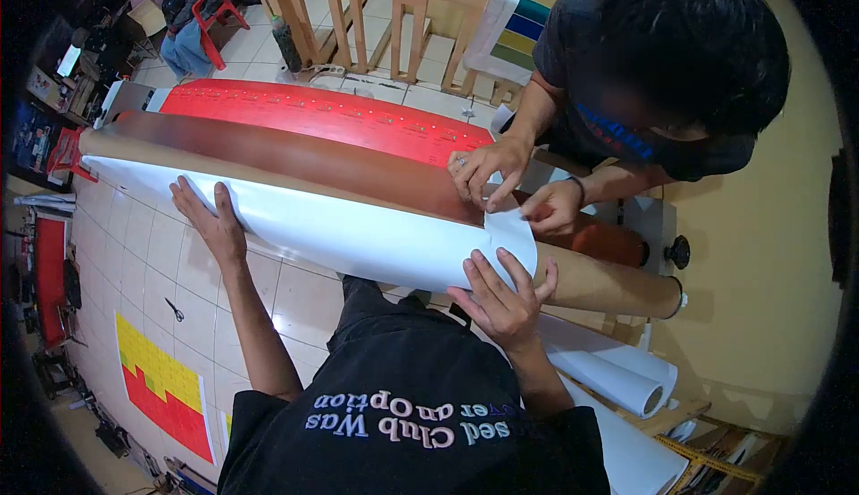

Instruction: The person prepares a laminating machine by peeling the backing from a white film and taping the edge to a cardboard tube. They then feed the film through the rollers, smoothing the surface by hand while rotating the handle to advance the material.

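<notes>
A glossy white sheet [358, 243] curves over a long brown cardboard tube [617, 282] in front of my body. My left hand [213, 219] lies on the left part of the sheet with its fingers spread. Near the sheet's right end, my right hand [506, 302] rests against it, fingers apart. Just beyond, a co-worker's hand [490, 168] and the co-worker's other hand [557, 204] work at the sheet's upper right corner; I cannot make out what is pinched there. Behind the tube runs a dark reddish-brown roller [304, 155].
A red panel with a marked scale [313, 119] slopes behind the roller. A black knob [677, 251] sticks out at the right. White rolls [617, 374] lie at lower right. Scissors [174, 310] and a yellow-red print [165, 388] are on the tiled floor. A wooden railing [394, 25] stands behind.
</notes>
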### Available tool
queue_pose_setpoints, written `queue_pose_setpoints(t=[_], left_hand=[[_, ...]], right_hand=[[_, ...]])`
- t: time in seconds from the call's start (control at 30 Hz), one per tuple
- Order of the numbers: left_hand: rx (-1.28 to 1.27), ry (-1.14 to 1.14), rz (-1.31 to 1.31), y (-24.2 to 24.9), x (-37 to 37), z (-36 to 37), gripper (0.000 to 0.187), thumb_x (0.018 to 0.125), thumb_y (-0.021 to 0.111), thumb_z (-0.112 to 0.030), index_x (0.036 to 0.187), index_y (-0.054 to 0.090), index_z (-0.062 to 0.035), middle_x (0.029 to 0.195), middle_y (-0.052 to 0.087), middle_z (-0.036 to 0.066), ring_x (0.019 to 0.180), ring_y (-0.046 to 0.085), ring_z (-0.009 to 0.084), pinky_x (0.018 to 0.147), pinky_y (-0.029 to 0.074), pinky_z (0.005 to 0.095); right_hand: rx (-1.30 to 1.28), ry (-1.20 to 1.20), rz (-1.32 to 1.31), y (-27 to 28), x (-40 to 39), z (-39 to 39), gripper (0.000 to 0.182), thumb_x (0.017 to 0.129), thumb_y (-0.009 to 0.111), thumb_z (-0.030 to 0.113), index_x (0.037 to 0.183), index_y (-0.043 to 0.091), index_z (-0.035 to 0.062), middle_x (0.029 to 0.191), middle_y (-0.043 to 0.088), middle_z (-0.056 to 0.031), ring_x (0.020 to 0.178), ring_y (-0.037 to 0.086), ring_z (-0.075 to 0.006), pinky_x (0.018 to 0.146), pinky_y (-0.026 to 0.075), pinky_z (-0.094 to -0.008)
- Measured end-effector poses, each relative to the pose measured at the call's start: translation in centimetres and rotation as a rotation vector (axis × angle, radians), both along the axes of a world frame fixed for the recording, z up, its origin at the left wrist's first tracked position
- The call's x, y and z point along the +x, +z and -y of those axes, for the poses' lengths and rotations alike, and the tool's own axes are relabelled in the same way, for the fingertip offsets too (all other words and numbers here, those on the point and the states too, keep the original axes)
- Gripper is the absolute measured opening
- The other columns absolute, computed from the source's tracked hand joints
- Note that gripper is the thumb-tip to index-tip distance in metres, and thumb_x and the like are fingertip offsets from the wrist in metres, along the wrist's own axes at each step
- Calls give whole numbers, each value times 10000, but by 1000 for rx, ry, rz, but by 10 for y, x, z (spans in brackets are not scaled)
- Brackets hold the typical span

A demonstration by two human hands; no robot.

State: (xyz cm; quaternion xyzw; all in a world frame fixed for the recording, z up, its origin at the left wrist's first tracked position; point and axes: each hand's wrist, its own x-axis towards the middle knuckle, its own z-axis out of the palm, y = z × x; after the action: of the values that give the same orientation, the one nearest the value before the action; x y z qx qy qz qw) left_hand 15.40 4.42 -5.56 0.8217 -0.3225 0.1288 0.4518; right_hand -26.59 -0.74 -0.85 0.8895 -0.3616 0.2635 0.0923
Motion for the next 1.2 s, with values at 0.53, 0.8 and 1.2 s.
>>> queue_pose_setpoints(t=[0.53,0.8,1.2], left_hand=[[8,15,-5,5,-3,1,785,931,477,-537,1506,209,-73,1569,103,215,1453,61,391,1165,94,506],[80,36,102,7,-3,-2,801,934,453,-555,1496,218,-35,1557,110,247,1447,68,406,1162,85,507],[7,-74,38,1,131,-24,597,999,396,-361,1494,249,-61,1559,129,231,1449,90,379,1169,74,456]], right_hand=[[-5,25,-3,3,-1,0,507,696,812,401,1139,680,192,1201,648,56,1160,531,-180,1064,141,-622],[0,29,0,0,-1,-2,494,699,813,397,1127,683,187,1203,641,52,1155,525,-184,1076,191,-585],[24,-173,-41,-3,17,-27,443,742,777,312,1129,681,119,1192,649,-34,1223,473,-279,1079,209,-579]])
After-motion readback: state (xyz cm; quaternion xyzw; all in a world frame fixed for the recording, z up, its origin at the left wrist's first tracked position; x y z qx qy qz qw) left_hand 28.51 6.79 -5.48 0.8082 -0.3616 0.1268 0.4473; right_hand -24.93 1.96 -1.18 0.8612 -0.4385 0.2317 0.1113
